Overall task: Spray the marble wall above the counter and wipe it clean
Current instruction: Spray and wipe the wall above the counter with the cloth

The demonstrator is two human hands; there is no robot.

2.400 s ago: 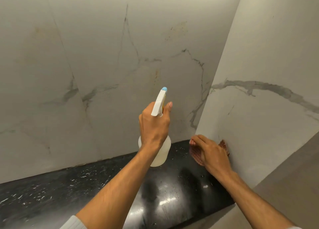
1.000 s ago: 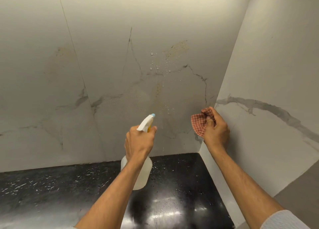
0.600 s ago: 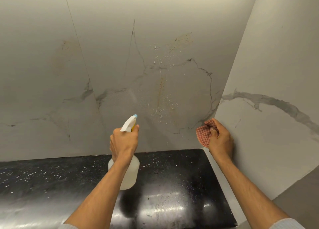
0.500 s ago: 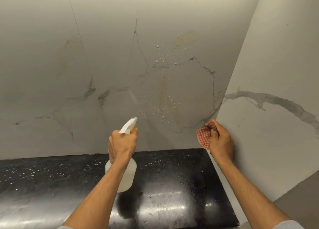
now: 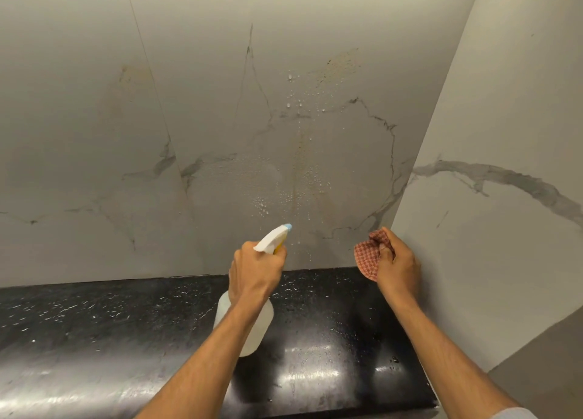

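My left hand (image 5: 254, 273) grips a white spray bottle (image 5: 252, 327) by the neck; its blue-tipped nozzle (image 5: 287, 227) points at the marble back wall (image 5: 220, 119). Fine droplets and a yellowish streak (image 5: 299, 172) cover the wall above the nozzle. My right hand (image 5: 396, 261) holds a bunched red checked cloth (image 5: 366, 257) just off the corner where the back wall meets the marble side wall (image 5: 489, 245). Both hands hover over the black counter (image 5: 110, 324).
The glossy black counter carries white flecks and some water drops near the bottle. Its front edge (image 5: 347, 410) runs along the bottom of the view. A grey surface (image 5: 542, 355) lies at the lower right beyond the side wall.
More fine mist now covers the wall left of the yellowish streak. The spray bottle has shifted a little rightward toward the cloth hand, which stays in the corner.
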